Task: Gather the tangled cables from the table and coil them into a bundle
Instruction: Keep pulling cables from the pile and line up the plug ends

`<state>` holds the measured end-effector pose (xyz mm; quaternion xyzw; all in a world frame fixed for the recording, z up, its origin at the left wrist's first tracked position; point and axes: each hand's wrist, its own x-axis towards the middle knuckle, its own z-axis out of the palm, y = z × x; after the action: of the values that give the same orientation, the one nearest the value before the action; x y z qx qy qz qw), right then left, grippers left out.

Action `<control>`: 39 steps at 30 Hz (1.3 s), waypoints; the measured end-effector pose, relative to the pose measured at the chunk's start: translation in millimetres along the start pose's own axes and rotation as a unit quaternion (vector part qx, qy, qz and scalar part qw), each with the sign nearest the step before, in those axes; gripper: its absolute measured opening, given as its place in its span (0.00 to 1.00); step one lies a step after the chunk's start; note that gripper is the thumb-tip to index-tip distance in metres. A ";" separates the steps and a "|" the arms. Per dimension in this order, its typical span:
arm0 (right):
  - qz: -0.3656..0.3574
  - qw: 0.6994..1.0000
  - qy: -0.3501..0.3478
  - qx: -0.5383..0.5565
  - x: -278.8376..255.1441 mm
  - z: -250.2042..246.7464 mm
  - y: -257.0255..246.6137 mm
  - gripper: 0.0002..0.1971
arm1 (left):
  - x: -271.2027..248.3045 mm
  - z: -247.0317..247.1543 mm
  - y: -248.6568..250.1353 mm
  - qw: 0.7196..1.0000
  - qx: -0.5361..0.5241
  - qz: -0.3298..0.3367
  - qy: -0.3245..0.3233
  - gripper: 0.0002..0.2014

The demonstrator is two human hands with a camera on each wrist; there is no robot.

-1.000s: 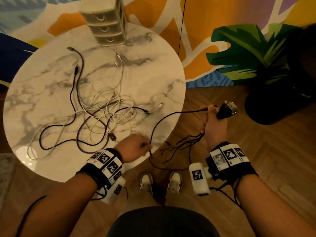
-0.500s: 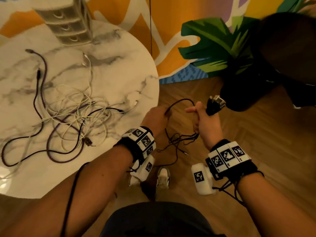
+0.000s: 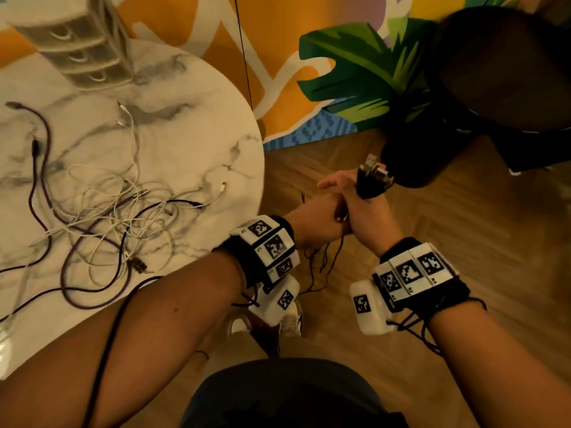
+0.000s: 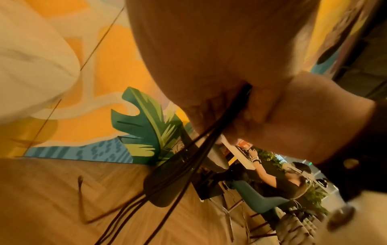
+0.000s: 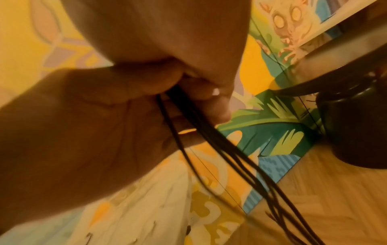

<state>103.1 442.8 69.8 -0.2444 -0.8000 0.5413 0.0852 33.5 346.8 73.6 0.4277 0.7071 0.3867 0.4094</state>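
My right hand [image 3: 358,208] grips a thin black cable [image 3: 324,261] gathered in several loops, its black plug [image 3: 370,180] sticking up above the fist. My left hand [image 3: 321,217] presses against the right one and pinches the same black cable. The loops hang down between both wrists toward the floor. The black strands [image 5: 209,137] run out of the right fist in the right wrist view, and the strands [image 4: 209,142] also leave the left palm. A tangle of white and purple cables [image 3: 108,211] lies on the round marble table [image 3: 200,134] at the left.
A small beige drawer unit [image 3: 77,47] stands at the table's far side. A dark round stool [image 3: 494,81] stands at the right on the wooden floor [image 3: 463,230]. A painted wall with a green leaf [image 3: 355,72] is behind. Another person [image 4: 278,182] sits far off.
My left hand left the table edge and moved right until it met the right hand, bringing the black cable with it. The long slack loop between the hands has closed up.
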 end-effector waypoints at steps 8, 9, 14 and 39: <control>0.044 0.927 -0.218 0.301 -1.7 -10.8 19.9 0.14 | 0.7 -14.9 20.9 0.958 -0.271 -0.039 0.083 0.15; 0.039 0.929 -0.231 0.288 -3.8 -6.3 23.4 0.11 | -0.3 -18.5 22.2 0.956 -0.279 -0.035 0.080 0.17; 0.087 0.978 -0.172 0.081 -2.6 36.6 57.4 0.17 | 2.8 -30.0 37.2 0.984 -0.094 -0.063 0.140 0.20; 0.276 0.939 -0.060 -0.194 18.8 23.4 158.2 0.21 | 3.9 -72.0 74.1 0.914 0.256 0.108 0.296 0.12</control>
<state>124.8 479.2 -85.6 -0.4344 -0.7941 0.3916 -0.1653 -11.8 361.1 165.3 0.4579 0.8201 0.3430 0.0137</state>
